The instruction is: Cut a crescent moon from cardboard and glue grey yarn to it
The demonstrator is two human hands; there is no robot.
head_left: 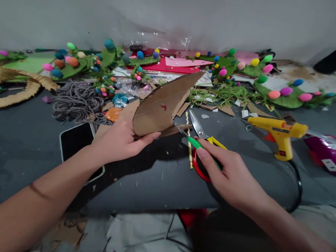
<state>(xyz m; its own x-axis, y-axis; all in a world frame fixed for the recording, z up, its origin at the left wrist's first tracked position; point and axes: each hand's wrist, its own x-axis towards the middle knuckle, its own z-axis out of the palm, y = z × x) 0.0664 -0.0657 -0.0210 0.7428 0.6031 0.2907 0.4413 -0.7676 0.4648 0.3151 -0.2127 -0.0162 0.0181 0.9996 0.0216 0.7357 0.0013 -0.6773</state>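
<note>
My left hand (119, 140) grips a curved, pointed piece of brown cardboard (164, 104) by its lower edge, holding it tilted up above the grey surface. My right hand (230, 174) holds scissors (196, 143) with red and green handles. Their blades meet the cardboard's lower right edge. A second pair of scissors with yellow handles (206, 133) lies on the surface just behind my right hand.
A yellow glue gun (280, 132) with a black cord stands to the right. A dark tablet (77, 141) lies under my left wrist. Grey yarn (76, 103), green felt leaves with coloured pom-poms (279, 94), red and pink paper (176, 66) and cardboard scraps crowd the back.
</note>
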